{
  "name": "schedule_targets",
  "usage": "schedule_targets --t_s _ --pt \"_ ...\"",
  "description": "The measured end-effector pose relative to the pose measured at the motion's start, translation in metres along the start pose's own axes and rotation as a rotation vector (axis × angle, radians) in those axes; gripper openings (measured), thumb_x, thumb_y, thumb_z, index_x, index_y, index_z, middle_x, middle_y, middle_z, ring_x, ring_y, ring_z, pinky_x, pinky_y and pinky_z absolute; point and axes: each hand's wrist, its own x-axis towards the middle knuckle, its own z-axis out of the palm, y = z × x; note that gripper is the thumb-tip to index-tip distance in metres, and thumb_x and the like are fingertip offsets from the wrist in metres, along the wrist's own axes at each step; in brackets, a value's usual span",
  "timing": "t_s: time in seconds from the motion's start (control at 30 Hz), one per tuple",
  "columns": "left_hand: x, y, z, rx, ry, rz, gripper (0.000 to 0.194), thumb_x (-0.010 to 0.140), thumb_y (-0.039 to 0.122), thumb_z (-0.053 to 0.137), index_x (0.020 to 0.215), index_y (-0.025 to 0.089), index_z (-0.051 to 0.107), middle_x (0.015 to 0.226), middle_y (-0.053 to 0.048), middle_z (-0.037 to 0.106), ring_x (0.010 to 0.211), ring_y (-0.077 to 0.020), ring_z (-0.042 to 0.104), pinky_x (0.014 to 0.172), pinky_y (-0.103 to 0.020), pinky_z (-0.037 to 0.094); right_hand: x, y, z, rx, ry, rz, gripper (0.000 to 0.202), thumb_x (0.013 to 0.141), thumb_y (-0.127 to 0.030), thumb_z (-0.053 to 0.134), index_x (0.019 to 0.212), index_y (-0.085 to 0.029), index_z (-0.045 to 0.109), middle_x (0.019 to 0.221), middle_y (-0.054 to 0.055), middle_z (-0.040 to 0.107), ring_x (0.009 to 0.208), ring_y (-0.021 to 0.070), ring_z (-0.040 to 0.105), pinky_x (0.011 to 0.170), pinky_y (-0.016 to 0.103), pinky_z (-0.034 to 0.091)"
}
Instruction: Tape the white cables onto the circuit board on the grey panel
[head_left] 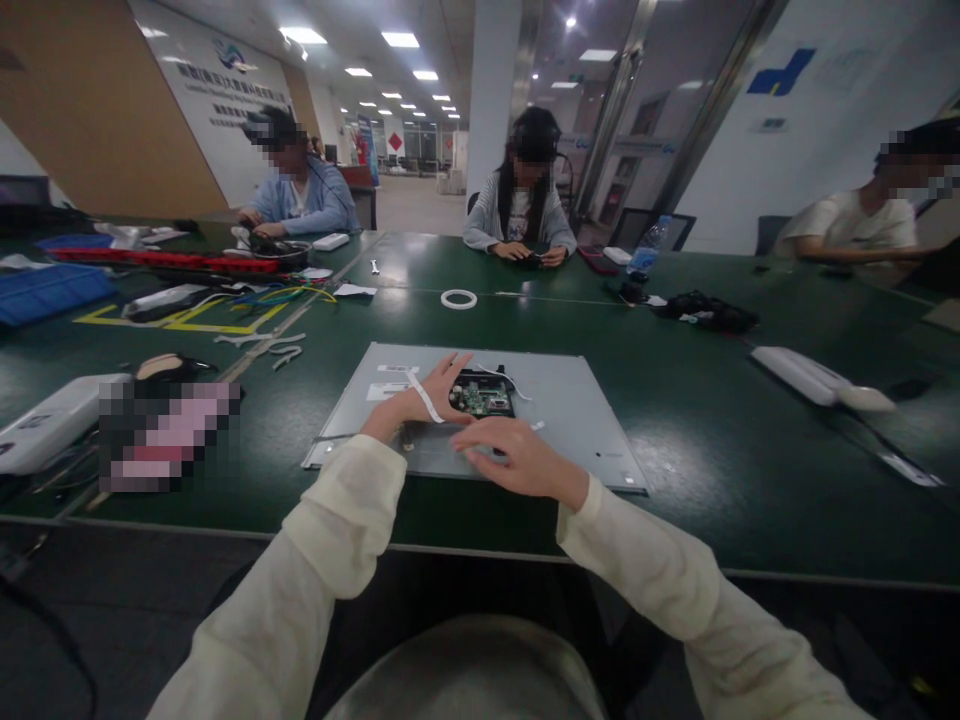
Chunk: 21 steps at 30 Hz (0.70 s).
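Observation:
A flat grey panel (570,400) lies on the table in front of me. On it sits a green circuit board (486,398) in a black frame, with a thin white cable (510,380) curving off its upper right. My left hand (433,395) lies at the board's left edge, its fingers stretched out and spread. A white strip (426,398) crosses the back of that hand. Just below the board my right hand (517,455) hovers over the panel, fingers extended towards the left hand and thumb apart. No held object shows in either hand.
A white ring of tape (459,299) lies beyond the panel. To the left are white strips (285,352), a white power strip (56,420), coloured wires and a blue tray (49,293). A bottle (651,245) and black cables (709,310) stand right. Several people sit around the table.

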Motion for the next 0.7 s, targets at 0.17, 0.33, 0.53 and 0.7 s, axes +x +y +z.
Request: schedule_targets --t_s 0.17,0.33,0.53,0.7 --pt "-0.009 0.001 -0.023 -0.061 -0.088 -0.075 0.121 0.057 0.057 0.072 0.145 0.011 0.003 0.151 -0.019 0.007 0.139 -0.0316 0.011 0.113 -0.042 0.018 -0.005 0.029 -0.032 -0.251 0.301 0.318 0.023 0.087 -0.023 0.045 0.097 -0.020 0.066 0.098 0.005 0.069 0.092 0.0192 0.064 0.084 0.035 0.049" --pt "-0.015 -0.001 -0.036 -0.098 -0.152 -0.119 0.118 0.061 0.055 0.071 0.145 0.013 0.001 0.151 -0.019 0.013 0.136 -0.0308 0.023 0.111 -0.043 0.022 -0.011 0.040 -0.054 -0.288 0.519 0.454 0.023 0.085 -0.024 0.046 0.093 -0.020 0.067 0.094 0.004 0.070 0.090 0.0197 0.065 0.083 0.034 0.049" --pt "-0.016 -0.006 -0.032 -0.139 -0.137 -0.103 0.117 0.061 0.054 0.072 0.146 0.015 0.002 0.148 -0.019 0.022 0.135 -0.0310 0.028 0.110 -0.044 0.024 -0.011 0.030 -0.062 0.005 0.662 0.579 0.023 0.082 -0.029 0.052 0.096 -0.020 0.067 0.096 0.005 0.069 0.092 0.0194 0.063 0.085 0.037 0.047" --pt "-0.015 -0.006 -0.031 -0.113 -0.119 -0.159 0.122 0.056 0.056 0.073 0.145 0.011 0.003 0.149 -0.022 0.015 0.136 -0.0334 0.024 0.110 -0.044 0.023 -0.016 -0.021 -0.064 0.733 0.692 0.673 0.024 0.080 -0.034 0.058 0.099 -0.023 0.064 0.108 0.006 0.066 0.103 0.0211 0.060 0.087 0.038 0.048"
